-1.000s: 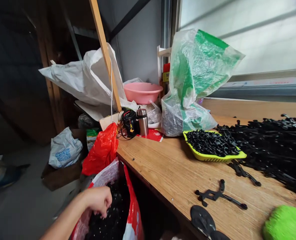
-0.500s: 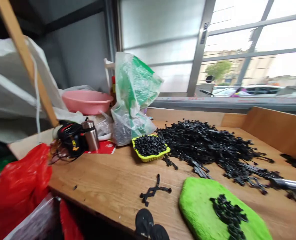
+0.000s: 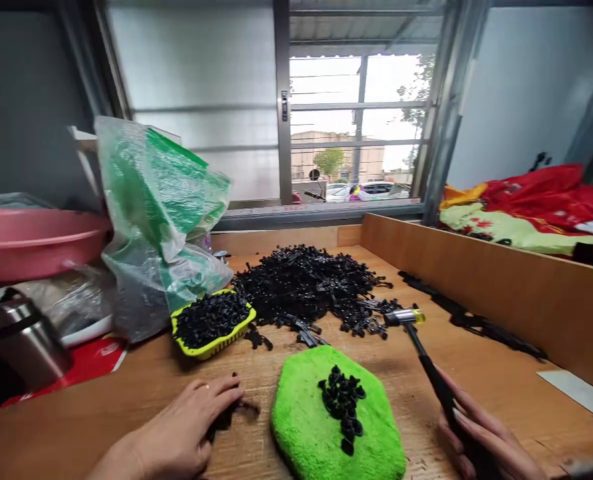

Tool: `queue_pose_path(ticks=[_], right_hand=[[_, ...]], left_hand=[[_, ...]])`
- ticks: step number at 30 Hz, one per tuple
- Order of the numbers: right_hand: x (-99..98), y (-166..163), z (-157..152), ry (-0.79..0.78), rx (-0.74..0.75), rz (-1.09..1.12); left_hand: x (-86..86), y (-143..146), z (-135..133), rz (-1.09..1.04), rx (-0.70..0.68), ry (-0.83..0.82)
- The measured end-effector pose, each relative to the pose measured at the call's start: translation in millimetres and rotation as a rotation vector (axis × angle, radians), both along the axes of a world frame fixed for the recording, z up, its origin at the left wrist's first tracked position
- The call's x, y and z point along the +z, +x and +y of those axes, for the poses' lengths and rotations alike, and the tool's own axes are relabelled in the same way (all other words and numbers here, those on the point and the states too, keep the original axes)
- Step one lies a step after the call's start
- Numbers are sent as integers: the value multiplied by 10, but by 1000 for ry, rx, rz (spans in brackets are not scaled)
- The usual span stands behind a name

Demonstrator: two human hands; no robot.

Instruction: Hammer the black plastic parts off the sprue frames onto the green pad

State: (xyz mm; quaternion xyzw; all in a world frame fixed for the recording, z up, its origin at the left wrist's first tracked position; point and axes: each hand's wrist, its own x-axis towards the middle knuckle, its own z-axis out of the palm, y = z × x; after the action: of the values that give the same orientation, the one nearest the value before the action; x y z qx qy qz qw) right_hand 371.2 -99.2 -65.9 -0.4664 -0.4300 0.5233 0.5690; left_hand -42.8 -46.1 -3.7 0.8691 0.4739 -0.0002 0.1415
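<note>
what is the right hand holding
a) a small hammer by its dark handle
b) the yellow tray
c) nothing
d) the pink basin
a: the right hand grips the dark handle of a small hammer, whose metal head lies near the pile of black parts.

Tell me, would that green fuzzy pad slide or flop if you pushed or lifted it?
The green pad looks plush and thin, so probably floppy and light. Its fuzzy surface on the wooden table likely grips rather than slides. The small black parts heaped on it would probably spill.

Head view, close, looking forward-down over table (image 3: pixel 141 393), facing window (image 3: pixel 356 133)
</note>
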Motion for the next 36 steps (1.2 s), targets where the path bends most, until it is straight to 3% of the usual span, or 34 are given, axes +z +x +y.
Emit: queue_pose_path(ticks=[3,8,11,13,15,18,20,22,26,32,36], right_hand=[[-36,6,19,-8,11,45],[-65,11,32,2,39,79],[-62,5,39,9,40,83],[-65,5,46,14,47,85],[-74,8,51,21,52,85],[-89,13,47,35,64,83],[-95,19,38,46,69,84],[-95,25,27,52,63,88],[-74,34,13,37,68,103],[9,7,-18,2,52,125],[43,-17,-40,-4,39,148]], left_hand=[[-86,64,44,38,50,173],[-123,-16,19,244,189,248],[-121,-45,45,247,226,376],[-105,131,48,103,115,511],[-73,486,23,-101,-81,633],[-16,1087,-16,-172,-450,506],[-6,1312,-14,-146,-503,379],[-44,1328,0,-130,-463,319],[-250,1029,-29,-215,-338,361],[-518,818,-180,-638,-145,401],[-393,825,-123,-855,266,385]])
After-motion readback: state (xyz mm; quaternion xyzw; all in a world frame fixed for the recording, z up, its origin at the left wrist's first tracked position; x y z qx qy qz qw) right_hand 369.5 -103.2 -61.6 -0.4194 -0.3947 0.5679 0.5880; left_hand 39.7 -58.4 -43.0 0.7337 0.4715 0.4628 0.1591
